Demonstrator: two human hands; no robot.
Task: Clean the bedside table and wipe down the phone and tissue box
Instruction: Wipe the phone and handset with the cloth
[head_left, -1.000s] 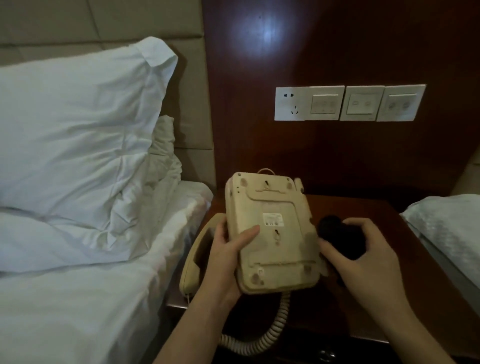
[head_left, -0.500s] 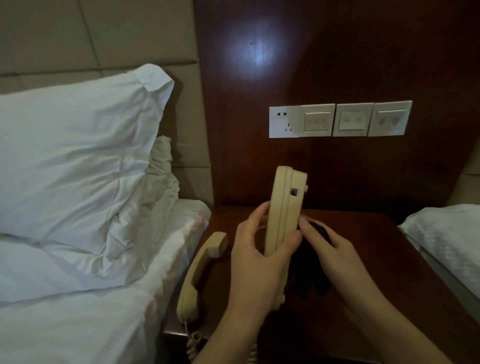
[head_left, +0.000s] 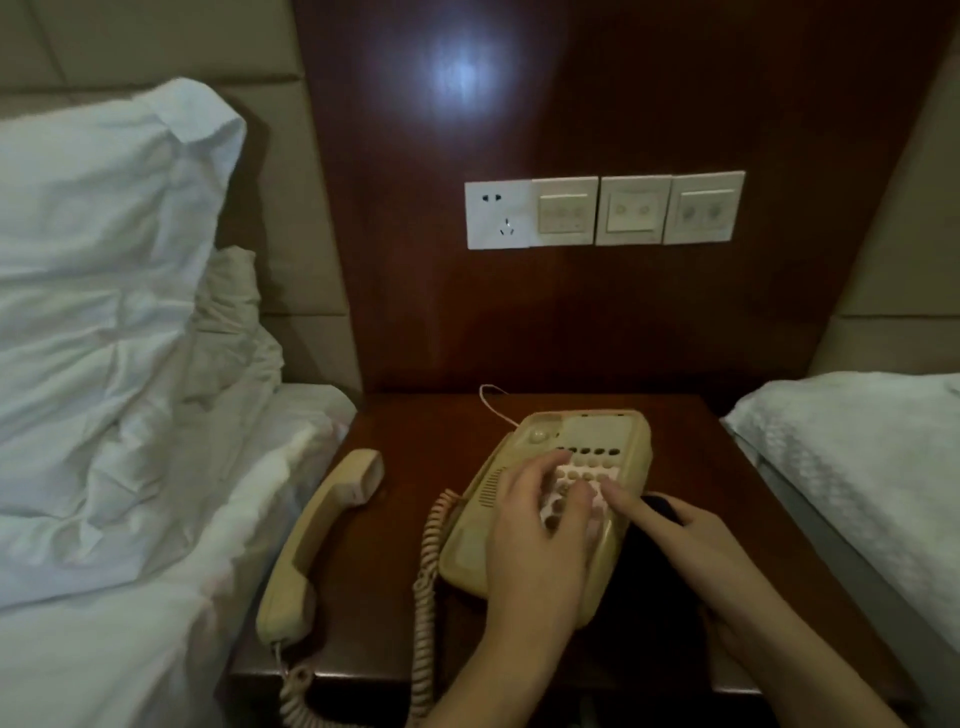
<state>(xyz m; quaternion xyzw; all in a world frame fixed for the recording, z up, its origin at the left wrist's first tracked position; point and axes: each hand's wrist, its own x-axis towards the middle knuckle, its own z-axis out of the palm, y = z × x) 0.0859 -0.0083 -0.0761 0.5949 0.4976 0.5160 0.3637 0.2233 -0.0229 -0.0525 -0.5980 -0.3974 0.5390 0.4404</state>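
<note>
The cream phone base (head_left: 597, 434) lies keypad up on the dark wooden bedside table (head_left: 415, 431). My left hand (head_left: 535, 540) rests on top of its keypad with bent fingers. My right hand (head_left: 696, 540) is at the phone's right side and holds a dark cloth (head_left: 658, 508), its index finger stretched onto the keypad edge. The handset (head_left: 317, 540) lies off the hook on the table's left part, joined to the base by a coiled cord (head_left: 430, 561). No tissue box is in view.
A bed with white pillows (head_left: 104, 291) borders the table on the left. A second bed (head_left: 857, 467) borders it on the right. A socket and switch panel (head_left: 602, 210) sits on the wooden wall panel behind. A thin phone line (head_left: 493, 402) runs behind the base.
The phone base went from underside-up, through standing on edge, to lying flat keypad up on the table. My left hand moved onto the keypad; my right hand with the cloth stayed at the phone's right.
</note>
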